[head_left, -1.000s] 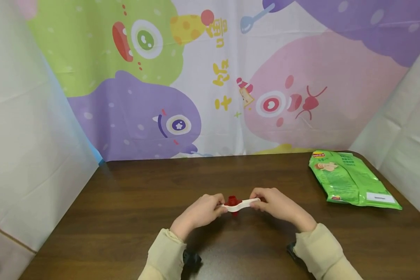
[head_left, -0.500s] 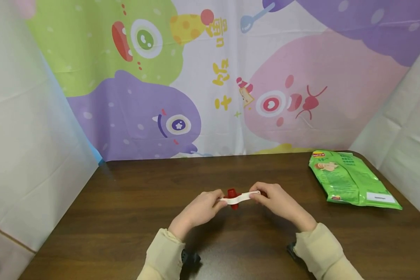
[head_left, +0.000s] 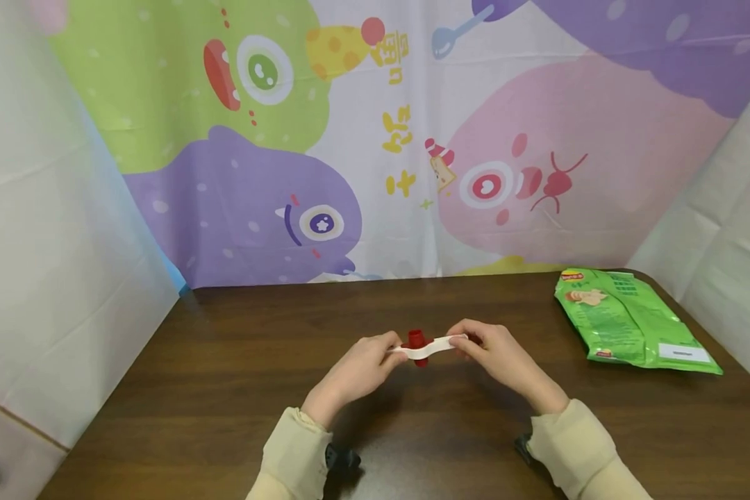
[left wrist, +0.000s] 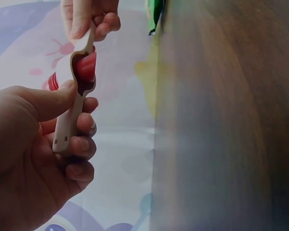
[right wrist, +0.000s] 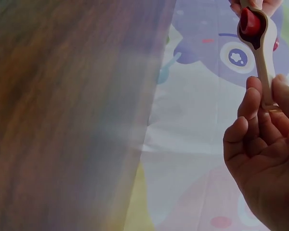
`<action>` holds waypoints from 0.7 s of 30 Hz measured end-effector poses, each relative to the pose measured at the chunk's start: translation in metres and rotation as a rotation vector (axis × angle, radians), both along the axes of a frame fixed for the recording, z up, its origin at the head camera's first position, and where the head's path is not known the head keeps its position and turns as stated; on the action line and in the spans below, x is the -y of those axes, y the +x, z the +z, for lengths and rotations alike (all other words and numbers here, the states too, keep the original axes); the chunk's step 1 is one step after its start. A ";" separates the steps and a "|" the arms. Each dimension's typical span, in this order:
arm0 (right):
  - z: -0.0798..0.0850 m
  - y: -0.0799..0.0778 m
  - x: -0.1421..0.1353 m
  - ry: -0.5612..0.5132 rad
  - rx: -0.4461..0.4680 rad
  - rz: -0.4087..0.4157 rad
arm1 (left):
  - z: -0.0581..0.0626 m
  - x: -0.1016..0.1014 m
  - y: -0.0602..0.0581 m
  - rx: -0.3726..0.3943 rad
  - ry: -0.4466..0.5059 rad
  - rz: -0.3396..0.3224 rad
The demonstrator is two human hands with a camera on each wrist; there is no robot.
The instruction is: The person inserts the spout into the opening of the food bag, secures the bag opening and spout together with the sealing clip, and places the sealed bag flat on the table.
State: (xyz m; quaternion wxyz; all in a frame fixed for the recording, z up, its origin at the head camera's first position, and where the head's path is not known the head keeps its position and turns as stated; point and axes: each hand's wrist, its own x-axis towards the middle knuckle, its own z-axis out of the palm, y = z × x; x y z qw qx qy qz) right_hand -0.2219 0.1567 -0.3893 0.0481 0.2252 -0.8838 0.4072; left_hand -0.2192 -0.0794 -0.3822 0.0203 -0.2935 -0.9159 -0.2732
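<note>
Both hands have crept toward the desk's (head_left: pixel 225 361) far edge, left hand (head_left: pixel 359 368) and right hand (head_left: pixel 496 357) each pinching the white strip's (head_left: pixel 431 346) ends, its red piece (head_left: pixel 416 340) seemingly threaded through.

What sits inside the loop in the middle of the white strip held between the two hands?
A red plug-like piece sits in the white strip, sticking out above and below. The left hand and right hand cover the strip's ends.
</note>
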 end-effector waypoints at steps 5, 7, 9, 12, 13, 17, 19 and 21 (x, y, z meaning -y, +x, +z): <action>-0.001 0.000 -0.001 -0.009 0.011 0.014 | 0.002 0.001 -0.001 -0.037 0.003 0.021; -0.001 0.000 -0.001 -0.012 0.014 0.015 | 0.003 0.002 -0.001 -0.052 0.010 0.024; -0.001 -0.001 -0.001 -0.017 0.022 0.015 | 0.003 0.003 -0.001 -0.069 0.016 0.021; 0.000 -0.001 -0.002 -0.025 0.030 0.014 | 0.003 0.003 -0.003 -0.093 0.014 0.016; 0.001 -0.001 -0.002 -0.029 0.032 0.015 | 0.003 0.004 -0.003 -0.099 0.013 0.014; 0.001 0.000 -0.003 -0.030 0.020 0.027 | 0.003 0.005 -0.005 -0.117 0.014 0.007; 0.001 0.000 -0.003 -0.025 0.007 0.034 | 0.002 0.006 -0.005 -0.128 0.018 0.005; 0.001 0.000 -0.004 -0.026 -0.004 0.042 | 0.001 0.007 -0.005 -0.136 0.027 0.000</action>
